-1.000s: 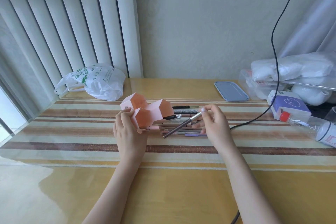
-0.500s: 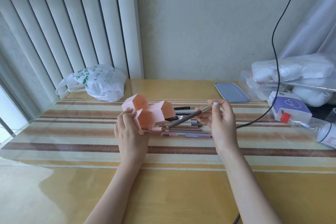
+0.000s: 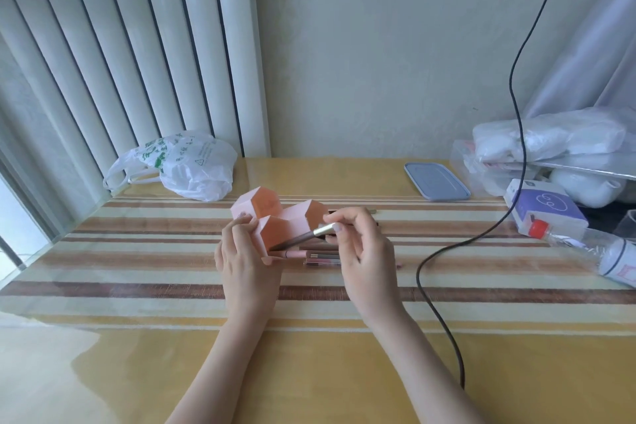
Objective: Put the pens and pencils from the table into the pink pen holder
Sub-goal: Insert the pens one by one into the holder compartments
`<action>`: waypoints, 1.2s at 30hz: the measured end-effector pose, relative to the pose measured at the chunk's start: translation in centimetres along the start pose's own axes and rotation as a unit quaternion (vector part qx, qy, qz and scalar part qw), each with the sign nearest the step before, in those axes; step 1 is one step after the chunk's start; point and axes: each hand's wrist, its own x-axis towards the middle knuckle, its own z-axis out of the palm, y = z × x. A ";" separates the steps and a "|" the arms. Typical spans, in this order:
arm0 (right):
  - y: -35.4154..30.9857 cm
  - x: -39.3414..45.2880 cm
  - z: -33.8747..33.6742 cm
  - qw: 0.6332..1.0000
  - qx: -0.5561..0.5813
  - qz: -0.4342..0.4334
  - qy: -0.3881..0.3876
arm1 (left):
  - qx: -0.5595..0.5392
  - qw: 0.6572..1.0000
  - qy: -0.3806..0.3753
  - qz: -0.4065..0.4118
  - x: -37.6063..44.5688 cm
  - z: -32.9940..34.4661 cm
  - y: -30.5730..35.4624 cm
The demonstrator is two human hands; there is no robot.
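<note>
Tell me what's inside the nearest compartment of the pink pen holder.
The tip of the brown pen, held by the right hand, is entering the nearest opening of the pink pen holder, steadied by the left hand. Its depth is hidden; other contents can't be seen.

You can read no words here: the plastic bag (image 3: 192, 165) carries illegible green print, the purple box (image 3: 547, 208) a white swirl.

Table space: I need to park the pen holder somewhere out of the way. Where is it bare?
Bare: the near table in front of both arms, and the striped stretch between the plastic bag and the left hand. Crowded: the right edge, with box, bottle and cable.
</note>
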 end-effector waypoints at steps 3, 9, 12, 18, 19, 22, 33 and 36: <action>0.1 -0.3 0.2 0.999 -0.002 0.022 -0.030 | -0.002 1.000 0.000 -0.002 -0.1 0.0 0.0; 1.3 -0.4 0.3 0.996 -0.056 0.029 -0.057 | 0.006 1.000 -0.004 0.017 -0.1 -0.2 0.3; 1.3 -0.3 0.1 0.997 -0.061 0.002 -0.047 | 0.008 1.000 -0.004 0.014 -0.2 0.0 0.0; 2.3 1.2 -2.9 0.990 -0.122 0.056 0.052 | 0.003 1.000 -0.002 0.007 0.0 -0.1 0.0; 2.8 1.2 -3.2 0.983 -0.164 0.084 0.015 | 0.004 1.000 -0.002 0.006 -0.1 0.0 -0.1; 4.2 0.7 -3.6 0.940 -0.295 0.147 -0.087 | -0.001 1.000 0.002 -0.005 0.0 0.0 -0.1; 5.0 0.2 -4.5 0.886 -0.404 0.169 -0.151 | 0.001 1.000 0.008 -0.007 -0.1 0.0 0.0; 4.8 0.3 -4.6 0.877 -0.419 0.164 -0.171 | -0.003 1.000 0.004 -0.011 0.0 -0.1 0.1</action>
